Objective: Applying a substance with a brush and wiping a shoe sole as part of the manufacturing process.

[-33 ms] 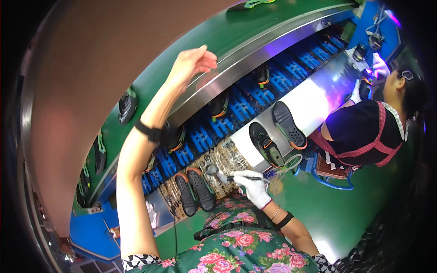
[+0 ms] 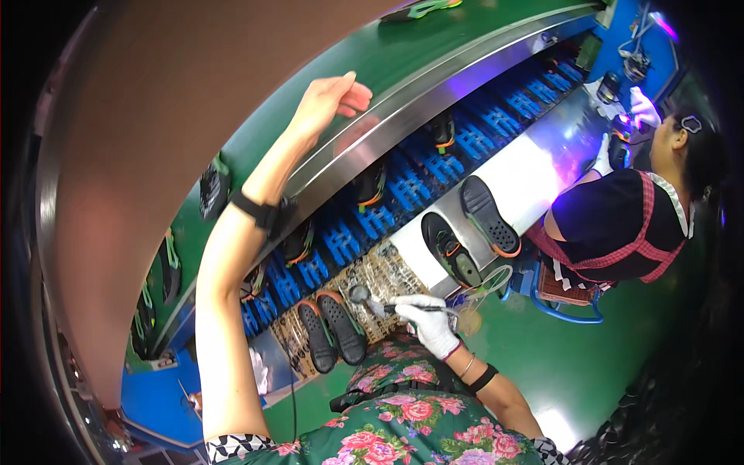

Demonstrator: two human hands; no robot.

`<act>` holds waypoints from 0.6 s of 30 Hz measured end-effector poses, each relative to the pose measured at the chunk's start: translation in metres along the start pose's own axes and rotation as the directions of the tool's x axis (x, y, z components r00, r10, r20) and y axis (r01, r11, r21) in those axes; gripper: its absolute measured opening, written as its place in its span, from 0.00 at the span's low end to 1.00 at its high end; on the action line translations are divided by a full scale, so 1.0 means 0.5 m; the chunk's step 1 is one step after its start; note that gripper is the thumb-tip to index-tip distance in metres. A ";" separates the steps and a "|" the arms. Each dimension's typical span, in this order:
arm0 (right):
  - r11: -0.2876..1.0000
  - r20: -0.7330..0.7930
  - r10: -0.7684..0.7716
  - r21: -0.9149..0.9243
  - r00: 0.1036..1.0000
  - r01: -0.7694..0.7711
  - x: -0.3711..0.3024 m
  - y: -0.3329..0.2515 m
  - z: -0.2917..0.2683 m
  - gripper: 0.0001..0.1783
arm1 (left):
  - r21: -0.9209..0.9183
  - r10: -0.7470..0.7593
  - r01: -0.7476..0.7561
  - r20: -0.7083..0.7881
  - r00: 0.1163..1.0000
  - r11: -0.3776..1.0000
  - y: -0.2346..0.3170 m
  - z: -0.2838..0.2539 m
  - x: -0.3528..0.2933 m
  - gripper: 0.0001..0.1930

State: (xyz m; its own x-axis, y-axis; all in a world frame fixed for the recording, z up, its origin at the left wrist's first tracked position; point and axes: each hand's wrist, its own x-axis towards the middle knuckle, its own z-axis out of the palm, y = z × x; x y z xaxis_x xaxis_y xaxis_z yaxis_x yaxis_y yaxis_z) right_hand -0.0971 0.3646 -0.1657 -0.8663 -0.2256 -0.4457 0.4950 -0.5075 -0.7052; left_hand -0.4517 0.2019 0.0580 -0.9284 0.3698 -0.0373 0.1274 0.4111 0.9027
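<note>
My bare left hand point(image 2: 332, 101) is raised near the green conveyor belt's metal edge. Its fingers are loosely curled, the thumb stands apart, and nothing shows in it. Low over the worktable, my white-gloved right hand point(image 2: 430, 322) grips a brush-like tool point(image 2: 394, 308) with a dark handle. The tool's greyish end lies beside a small round grey piece point(image 2: 359, 294); whether they are joined, I cannot tell. Left of it, two dark shoes rest soles up, one point(image 2: 343, 329) against the other point(image 2: 317, 339). Another sole-up shoe point(image 2: 490, 215) and an upright shoe point(image 2: 449, 249) stand further right.
Blue racks point(image 2: 411, 186) carrying several shoes run between the worktable point(image 2: 418, 263) and the green belt point(image 2: 294, 108). More shoes ride on that belt, one point(image 2: 215, 186) at the left. A co-worker point(image 2: 612, 217) sits at the right, gloved hands on a shoe. Clear tubing point(image 2: 496, 275) hangs by my right hand.
</note>
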 end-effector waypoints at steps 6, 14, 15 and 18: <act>0.986 -0.037 -0.139 -0.098 0.990 0.135 0.011 -0.002 0.000 0.10 | 0.648 0.393 -0.277 -0.038 0.919 0.710 -0.059 -0.029 0.401 0.38; 0.995 -0.089 -0.101 -0.012 0.991 0.100 0.019 0.000 -0.037 0.09 | 0.503 0.027 0.121 -0.277 0.961 0.856 -0.038 -0.007 0.500 0.30; 0.993 -0.079 -0.117 -0.021 0.990 0.116 0.023 0.005 -0.043 0.10 | 0.396 0.036 0.071 -0.258 0.965 0.915 -0.037 -0.002 0.479 0.25; 0.990 -0.054 -0.130 -0.060 0.990 0.127 0.031 0.013 -0.040 0.10 | 0.014 0.013 -0.008 -0.431 0.902 1.000 -0.030 -0.007 0.384 0.16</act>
State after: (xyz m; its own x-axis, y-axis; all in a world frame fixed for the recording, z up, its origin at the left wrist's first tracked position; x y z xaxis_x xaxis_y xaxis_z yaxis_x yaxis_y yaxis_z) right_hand -0.1061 0.3743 -0.1881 -0.9186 -0.1127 -0.3788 0.3840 -0.4812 -0.7880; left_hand -0.6332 0.2640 0.0387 -0.9864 -0.0196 0.1631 0.1399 0.4200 0.8967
